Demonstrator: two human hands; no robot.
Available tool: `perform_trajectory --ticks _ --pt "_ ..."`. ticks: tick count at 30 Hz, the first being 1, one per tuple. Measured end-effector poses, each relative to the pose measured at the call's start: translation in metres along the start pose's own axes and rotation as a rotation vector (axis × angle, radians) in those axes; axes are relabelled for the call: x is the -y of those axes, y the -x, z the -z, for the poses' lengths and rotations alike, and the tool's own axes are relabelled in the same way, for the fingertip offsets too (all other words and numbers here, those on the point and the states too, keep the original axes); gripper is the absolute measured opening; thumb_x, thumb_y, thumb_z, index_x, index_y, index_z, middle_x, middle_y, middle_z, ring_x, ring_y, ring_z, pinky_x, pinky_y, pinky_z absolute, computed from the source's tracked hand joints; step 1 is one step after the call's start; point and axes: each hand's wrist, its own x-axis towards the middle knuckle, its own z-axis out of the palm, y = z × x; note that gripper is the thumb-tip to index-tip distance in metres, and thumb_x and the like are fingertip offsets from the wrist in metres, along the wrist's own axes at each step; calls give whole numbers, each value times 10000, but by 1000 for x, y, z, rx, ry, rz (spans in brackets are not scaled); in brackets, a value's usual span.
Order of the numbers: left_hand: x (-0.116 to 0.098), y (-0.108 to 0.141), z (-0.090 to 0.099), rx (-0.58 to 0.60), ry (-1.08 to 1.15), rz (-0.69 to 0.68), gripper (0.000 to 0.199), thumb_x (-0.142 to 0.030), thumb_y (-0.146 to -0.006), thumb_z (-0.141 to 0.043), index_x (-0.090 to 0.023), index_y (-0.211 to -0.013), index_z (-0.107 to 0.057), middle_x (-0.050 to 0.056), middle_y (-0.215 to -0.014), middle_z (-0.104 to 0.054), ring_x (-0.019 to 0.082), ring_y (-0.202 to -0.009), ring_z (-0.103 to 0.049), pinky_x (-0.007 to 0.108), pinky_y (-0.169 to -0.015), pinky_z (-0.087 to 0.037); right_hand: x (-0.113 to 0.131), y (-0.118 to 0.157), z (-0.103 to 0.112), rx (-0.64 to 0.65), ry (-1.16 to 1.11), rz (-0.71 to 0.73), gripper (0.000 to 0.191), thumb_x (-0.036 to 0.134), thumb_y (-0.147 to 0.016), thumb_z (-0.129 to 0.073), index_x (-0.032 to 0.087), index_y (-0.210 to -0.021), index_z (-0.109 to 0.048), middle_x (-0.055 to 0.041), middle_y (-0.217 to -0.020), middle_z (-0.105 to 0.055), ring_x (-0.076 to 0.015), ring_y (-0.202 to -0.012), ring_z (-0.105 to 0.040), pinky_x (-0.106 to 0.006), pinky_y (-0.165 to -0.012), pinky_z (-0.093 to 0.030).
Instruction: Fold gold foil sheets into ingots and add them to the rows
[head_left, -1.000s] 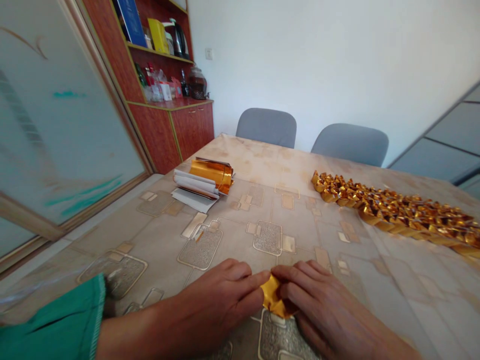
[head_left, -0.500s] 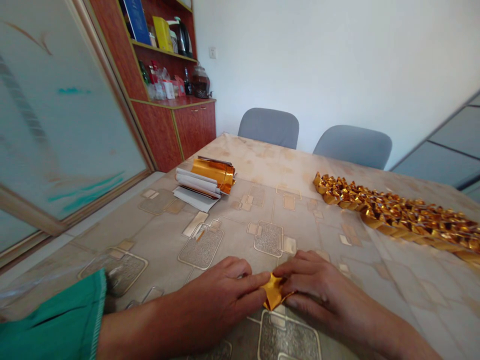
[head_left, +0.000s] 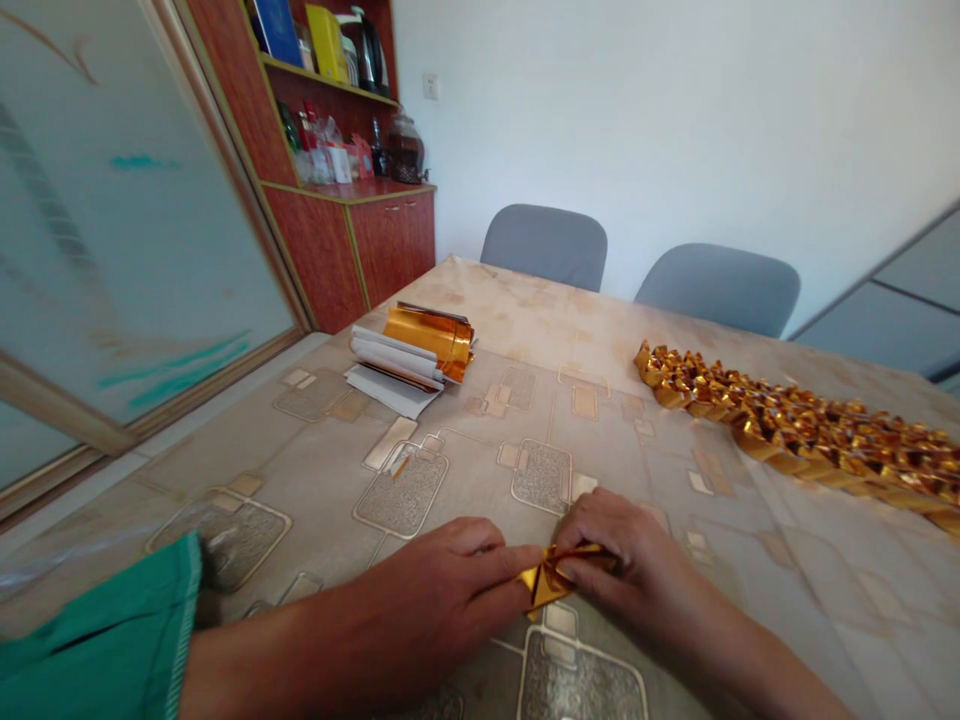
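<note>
Looks across a table covered with a patterned tablecloth [head_left: 480,450], printed in beige with rounded, speckled rectangles and small gold blocks. Carries a loose stack of gold and white sheets [head_left: 431,345], curled and lying left of centre, and, from right of centre to the right edge, long rows of folded gold foil pieces [head_left: 810,430], packed closely together. Past the far edge, opens onto two grey chairs [head_left: 545,245] against a white wall [head_left: 637,120] with a socket [head_left: 430,86]. At upper left, takes in a frosted glass panel [head_left: 127,220] with painted strokes, then a red-brown wooden cabinet [head_left: 394,245] holding a kettle [head_left: 367,55], bottles and a glass jar with a spigot [head_left: 406,148].

At bottom centre, holds a partly folded gold foil piece [head_left: 544,592] low over the tablecloth, between both hands. Keeps the left hand [head_left: 450,590] nearly closed, below a green sleeve [head_left: 112,640], with index finger extended and fingertips against the left end of the foil. Curls the right hand [head_left: 619,550] inward, nearly closed, gripping the right part between thumb and fingers.
</note>
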Motion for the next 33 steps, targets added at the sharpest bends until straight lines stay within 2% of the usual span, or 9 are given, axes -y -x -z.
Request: perform_trajectory --ticks 8,15,18,23,27,33 --pt "-1 4 -6 12 -1 6 241 -103 -965 -497 -194 -1167 -592 71 -1116 -665 191 -932 -570 297 -846 -474 -1 3 -9 -64 100 -37 132 138 -885 -660 211 -783 -620 4 -785 -660 -173 -770 -577 -301 -698 -399" --pt "-4 3 -3 24 3 13 371 -125 -954 -527 -216 -1312 -507 59 -1077 -651 194 -902 -561 296 -788 -474 -2 6 -12 -84 167 -85 116 140 -868 -672 215 -821 -598 7 -801 -645 -189 -777 -565 -324 -701 -373" --pt "-4 3 -3 19 -22 -7 371 -141 -968 -508 -188 -1336 -492 66 -1067 -651 199 -895 -555 309 -781 -477 -2 7 -12 -79 167 -66 127 130 -874 -660 217 -824 -582 11 -810 -638 -188 -790 -559 -326 -710 -368" --pt "-4 1 -2 47 -58 -23 333 -147 -988 -458 -134 -1315 -514 70 -1076 -648 206 -883 -539 326 -755 -475 -1 7 -10 -71 169 -57 125 138 -893 -649 219 -835 -574 15 -813 -634 -189 -796 -548 -327 -708 -350" --pt "-5 1 -2 64 -70 -32 374 -137 -966 -486 -120 -1339 -502 73 -1087 -644 212 -896 -536 331 -768 -475 0 6 -9 -60 193 -24 106 170 -909 -654 228 -854 -584 16 -836 -628 -193 -817 -536 -333 -721 -339" --pt "-5 0 -2 14 -68 -31 373 -124 -950 -498 -178 -1318 -520 96 -1208 -624 198 -873 -532 316 -785 -469 2 7 -10 -132 318 11 74 243 -906 -680 249 -873 -615 -10 -923 -600 -234 -894 -514 -373 -773 -322"
